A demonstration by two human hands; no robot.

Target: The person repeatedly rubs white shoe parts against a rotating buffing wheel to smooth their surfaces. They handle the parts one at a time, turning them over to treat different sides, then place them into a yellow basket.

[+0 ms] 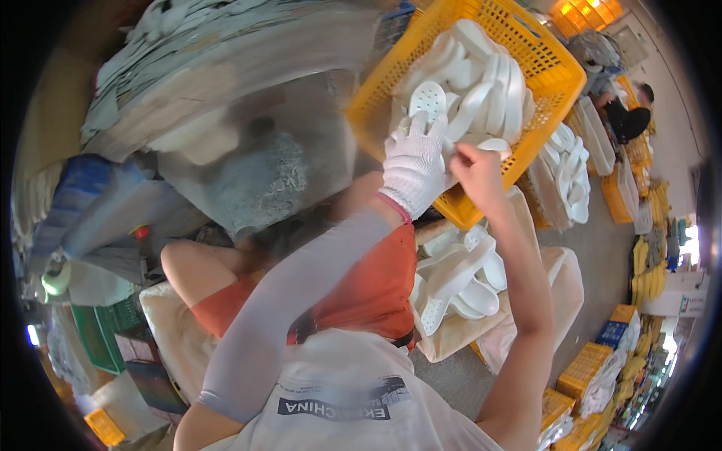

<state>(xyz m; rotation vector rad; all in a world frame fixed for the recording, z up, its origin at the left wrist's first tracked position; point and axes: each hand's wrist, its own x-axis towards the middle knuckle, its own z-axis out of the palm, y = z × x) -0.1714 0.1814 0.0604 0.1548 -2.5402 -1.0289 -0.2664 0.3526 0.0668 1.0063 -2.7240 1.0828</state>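
Gloved fingers (418, 129) of the left hand (414, 167) stretch forward over the near end of a perforated white sole-shaped piece (428, 99). Just right of them, the bare right hand (483, 173) has its fingers curled inward. Blur keeps me from telling whether either hand is actually gripping anything. Beyond both sets of fingers, more white pieces (492, 98) lie heaped in a yellow crate (543, 62). If one were tugged from that loose pile, I'd expect its neighbours might slide, perhaps tumbling over the near rim.
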